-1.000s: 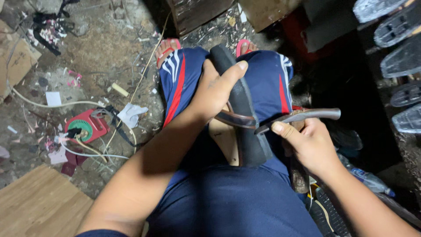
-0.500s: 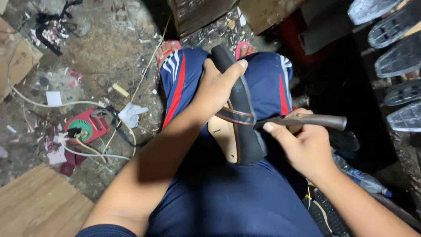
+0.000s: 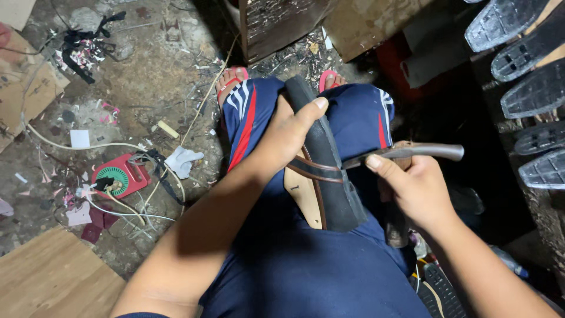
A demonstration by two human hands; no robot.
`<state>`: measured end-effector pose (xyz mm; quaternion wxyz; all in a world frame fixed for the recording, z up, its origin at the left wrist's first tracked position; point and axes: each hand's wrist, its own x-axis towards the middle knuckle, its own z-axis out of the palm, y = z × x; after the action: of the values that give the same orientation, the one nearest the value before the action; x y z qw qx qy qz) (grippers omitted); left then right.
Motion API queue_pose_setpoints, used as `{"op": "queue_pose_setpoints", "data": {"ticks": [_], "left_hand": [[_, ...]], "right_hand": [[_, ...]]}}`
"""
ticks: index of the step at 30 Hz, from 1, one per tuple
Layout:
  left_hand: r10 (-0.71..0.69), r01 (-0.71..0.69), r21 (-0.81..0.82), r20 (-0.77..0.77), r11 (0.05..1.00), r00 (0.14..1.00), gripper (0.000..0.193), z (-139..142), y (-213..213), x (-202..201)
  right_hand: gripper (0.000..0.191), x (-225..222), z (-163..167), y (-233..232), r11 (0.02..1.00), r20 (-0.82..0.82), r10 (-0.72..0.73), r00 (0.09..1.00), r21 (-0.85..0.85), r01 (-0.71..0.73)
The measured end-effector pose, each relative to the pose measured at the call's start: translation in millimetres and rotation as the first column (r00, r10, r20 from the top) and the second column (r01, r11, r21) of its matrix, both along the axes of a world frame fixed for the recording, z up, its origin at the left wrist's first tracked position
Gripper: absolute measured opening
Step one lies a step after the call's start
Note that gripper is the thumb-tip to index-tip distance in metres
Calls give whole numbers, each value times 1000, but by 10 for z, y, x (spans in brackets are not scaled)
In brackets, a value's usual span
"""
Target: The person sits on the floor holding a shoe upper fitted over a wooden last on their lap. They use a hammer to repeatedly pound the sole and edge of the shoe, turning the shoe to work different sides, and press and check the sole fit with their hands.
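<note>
The left hand (image 3: 288, 132) has its grip clamped on a black-soled sandal with brown straps (image 3: 323, 176), lying on its edge across the lap. The right hand (image 3: 415, 188) is closed around metal pliers with dark handles (image 3: 406, 152), their tip touching a strap.

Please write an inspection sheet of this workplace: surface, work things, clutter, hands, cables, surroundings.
Surface: dirty concrete floor; the work rests on the person's lap.
Job's things: black sandal with brown straps, lying on its side on the thighs; pliers touching its edge near the straps.
Clutter: paper scraps, small red device, wooden board.
Hands: left hand grips the sandal; right hand holds the pliers.
Cables: white cable runs across the floor to the red device.
Surroundings: row of black soles at right; wooden box ahead.
</note>
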<state>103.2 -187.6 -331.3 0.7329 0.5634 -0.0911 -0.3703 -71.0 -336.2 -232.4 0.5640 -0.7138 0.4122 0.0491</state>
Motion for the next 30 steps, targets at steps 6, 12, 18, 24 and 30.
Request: {"op": "queue_pose_setpoints", "data": {"ticks": [6,12,18,24,30], "left_hand": [[17,-25,89,83,996,996,61,-96,-106,58],[35,-26,48,-195,998,980,56,191,-129,210],[2,-56,-137,-369,989,929,31,446,203,433],[169,-202,-118,-240,972,956,26,295,158,373],[141,-184,-165,-243,969,960,25,136,157,423]], "right_hand": [[27,222,60,73,922,24,253,967,-310,-233],[32,245,264,70,981,-50,134,990,-132,-140],[22,132,159,257,987,73,157,985,3,-158],[22,116,235,353,988,64,95,993,-125,-86],[34,65,430,223,795,226,478,848,-522,-309]]}}
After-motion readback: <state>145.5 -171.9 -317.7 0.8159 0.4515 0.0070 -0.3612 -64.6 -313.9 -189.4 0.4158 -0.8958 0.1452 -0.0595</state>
